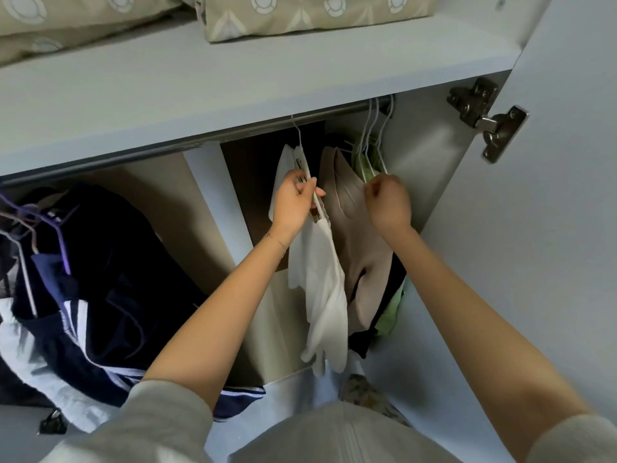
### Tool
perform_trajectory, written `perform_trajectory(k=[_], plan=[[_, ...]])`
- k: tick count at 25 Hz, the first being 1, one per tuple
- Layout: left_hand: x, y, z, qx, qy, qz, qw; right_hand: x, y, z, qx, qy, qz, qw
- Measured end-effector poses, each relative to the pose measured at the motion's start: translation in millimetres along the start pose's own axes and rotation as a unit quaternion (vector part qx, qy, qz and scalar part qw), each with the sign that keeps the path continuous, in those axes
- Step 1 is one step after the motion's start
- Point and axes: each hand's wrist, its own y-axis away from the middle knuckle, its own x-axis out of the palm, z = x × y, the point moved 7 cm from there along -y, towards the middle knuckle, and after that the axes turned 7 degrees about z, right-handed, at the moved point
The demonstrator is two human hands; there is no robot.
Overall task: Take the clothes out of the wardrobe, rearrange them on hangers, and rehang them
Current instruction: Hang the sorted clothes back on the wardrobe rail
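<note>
At the open wardrobe, reaching out of grey sleeves (pixel 150 422), I worked with my hands apart among the clothes at the right end of the rail. My left hand (pixel 293 198) was curled round one arm of a white hanger (pixel 304 165). From it a white garment (pixel 320 289) trailed down lopsided, most of its cloth bunched below my wrist. My right hand (pixel 389 202) pinched the shoulder of the beige garment (pixel 354 228) just beside it, close under a cluster of wire hangers (pixel 370 142). A green garment (pixel 390 315) showed behind the beige one. Dark navy clothes (pixel 100 262) hung well apart at the left.

Farther back, the white hanger's hook sat over the rail (pixel 233 137), beneath a shelf (pixel 233 78) stacked with patterned bedding (pixel 317 15).

By my reading, the white garment was the piece in hand, on the rail but badly seated on its hanger. The next move called for lifting the hook clear of the rail while my right hand held the beige neighbour aside. The hanger needed keeping level, since the loose cloth looked ready to slide off its tilted arm.
</note>
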Motion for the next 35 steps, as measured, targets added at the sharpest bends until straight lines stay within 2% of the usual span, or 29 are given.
perform_trajectory(k=[5, 10, 16, 19, 23, 26, 29, 32, 35], plan=[[27.7, -31.4, 9.4, -0.036, -0.019, 0.023, 0.999, -15.2, 33.2, -0.3, -0.072, -0.03, -0.062, 0.995], [65.1, -49.4, 13.9, -0.037, -0.039, 0.043, 0.998, -32.9, 56.5, -5.7, -0.081, -0.073, -0.083, 0.991], [86.2, -65.5, 25.3, -0.054, -0.033, 0.071, 0.995, -47.6, 50.1, -8.3, -0.071, -0.117, -0.082, 0.987], [89.8, -67.5, 27.2, -0.045, -0.041, 0.079, 0.995, -46.1, 49.5, -4.8, -0.089, -0.1, -0.079, 0.988], [78.0, -42.8, 5.3, -0.016, -0.113, 0.097, 0.989, -36.3, 48.9, -2.0, -0.091, -0.059, -0.022, 0.994], [56.1, -2.3, -17.2, -0.003, -0.149, 0.091, 0.985, -30.8, 65.9, 4.3, -0.064, -0.042, 0.016, 0.997], [37.6, 46.4, -29.4, 0.043, -0.199, 0.112, 0.973, -27.2, 103.8, 8.0, -0.025, 0.011, 0.016, 1.0], [32.9, 86.5, -24.4, 0.101, -0.282, 0.149, 0.943, -26.4, 162.0, -2.1, 0.049, 0.049, -0.002, 0.998], [48.5, 135.2, -20.5, 0.151, -0.317, 0.21, 0.912, -37.9, 238.0, -9.8, 0.121, 0.068, -0.016, 0.99]])
